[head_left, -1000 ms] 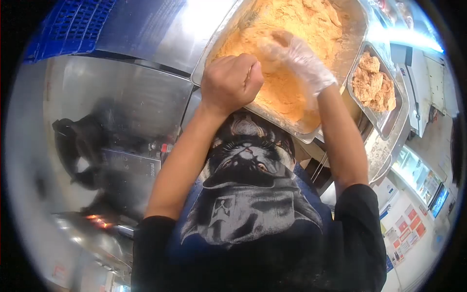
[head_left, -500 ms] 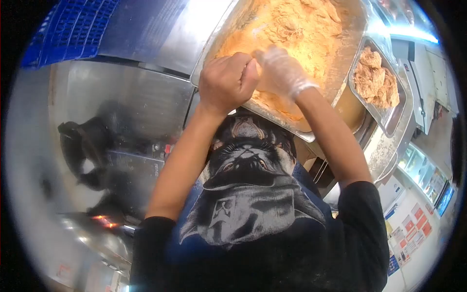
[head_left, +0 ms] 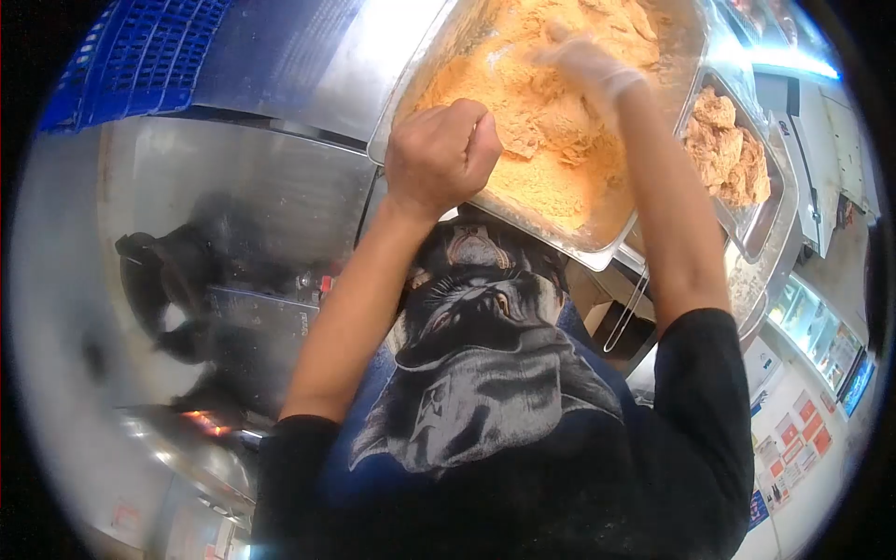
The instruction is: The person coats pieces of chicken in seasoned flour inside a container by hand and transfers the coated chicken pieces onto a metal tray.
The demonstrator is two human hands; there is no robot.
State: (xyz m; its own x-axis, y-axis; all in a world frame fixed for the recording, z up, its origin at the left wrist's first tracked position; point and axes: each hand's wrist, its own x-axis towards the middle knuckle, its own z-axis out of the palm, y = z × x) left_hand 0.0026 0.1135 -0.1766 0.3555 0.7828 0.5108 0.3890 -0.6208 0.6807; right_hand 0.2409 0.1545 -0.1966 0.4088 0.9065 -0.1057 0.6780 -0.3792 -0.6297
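Note:
Clenched into a bare fist, my left hand point(head_left: 443, 157) is over the near left edge of a large metal tray point(head_left: 585, 254); nothing shows in it. Orange-yellow flour point(head_left: 551, 187) fills the tray, with coated lumps point(head_left: 621, 33) towards its far side. My right hand point(head_left: 588, 67) wears a clear plastic glove and is over the flour, farther in than my left hand. Motion blurs its fingers, so whether they hold anything cannot be seen.
To the right, a smaller metal tray point(head_left: 749, 219) holds several coated pieces point(head_left: 728, 154). A blue plastic basket point(head_left: 140, 61) is at the upper left. Lower left are a dark pan point(head_left: 154, 280) and an orange glow point(head_left: 205, 422). A wire handle point(head_left: 625, 317) hangs below the large tray.
My right hand has swept near my left fist and then away, up and right over the far part of the flour. My left fist has barely moved.

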